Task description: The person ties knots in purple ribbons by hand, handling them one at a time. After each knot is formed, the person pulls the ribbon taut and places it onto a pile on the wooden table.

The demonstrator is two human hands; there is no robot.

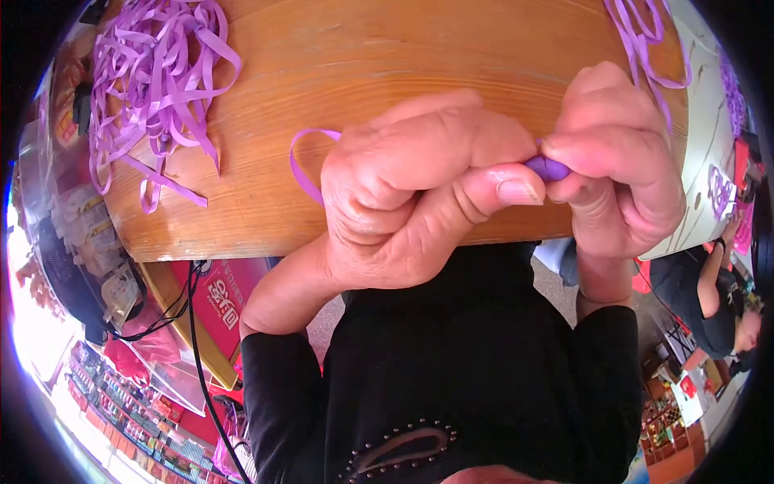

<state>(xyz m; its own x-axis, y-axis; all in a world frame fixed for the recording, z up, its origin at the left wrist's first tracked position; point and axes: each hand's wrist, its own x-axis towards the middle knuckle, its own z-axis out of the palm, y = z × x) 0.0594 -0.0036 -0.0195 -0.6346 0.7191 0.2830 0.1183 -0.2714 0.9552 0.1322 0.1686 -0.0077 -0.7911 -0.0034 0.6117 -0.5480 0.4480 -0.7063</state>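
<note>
My left hand (419,189) and my right hand (617,161) meet above the wooden table. Between their thumbs and fingertips is a small, rounded, dark purple piece (547,168). Both hands pinch it, one from each side, and the fingers partly cover it. A loop of flat lilac ribbon (300,168) shows beside my left hand, and the rest of it is hidden behind that hand. Whether this ribbon joins the purple piece, I cannot tell.
A tangled heap of lilac ribbons (157,77) covers the far left of the wooden table (339,48). More ribbons (645,40) hang over its far right edge. Another person (701,298) is by the pale table at right. A black cable (196,347) runs down at left.
</note>
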